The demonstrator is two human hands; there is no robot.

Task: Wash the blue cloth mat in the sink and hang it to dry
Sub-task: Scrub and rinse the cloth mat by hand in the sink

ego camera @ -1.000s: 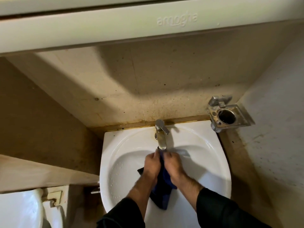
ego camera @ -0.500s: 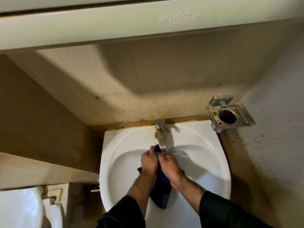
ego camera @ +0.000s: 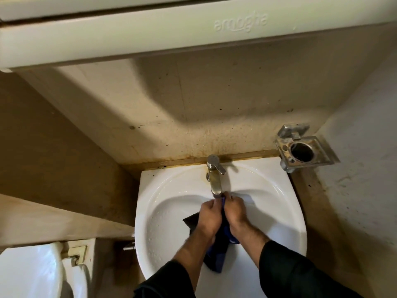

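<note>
The dark blue cloth mat (ego camera: 217,252) hangs bunched inside the white sink (ego camera: 163,211), just under the spout of the metal tap (ego camera: 215,179). My left hand (ego camera: 209,216) grips the cloth's upper part from the left. My right hand (ego camera: 235,211) grips it from the right, knuckles close to the left hand's. A thin blue edge shows between the two hands near the spout. The rest of the cloth droops toward the sink's front, partly hidden by my forearms.
A metal holder (ego camera: 303,150) is fixed to the wall at the sink's right rear. A white cabinet (ego camera: 193,29) overhangs above. A toilet (ego camera: 32,274) stands at the lower left, with stained walls close on both sides.
Both hands have moved up and back toward the tap spout with the cloth, working it between them.
</note>
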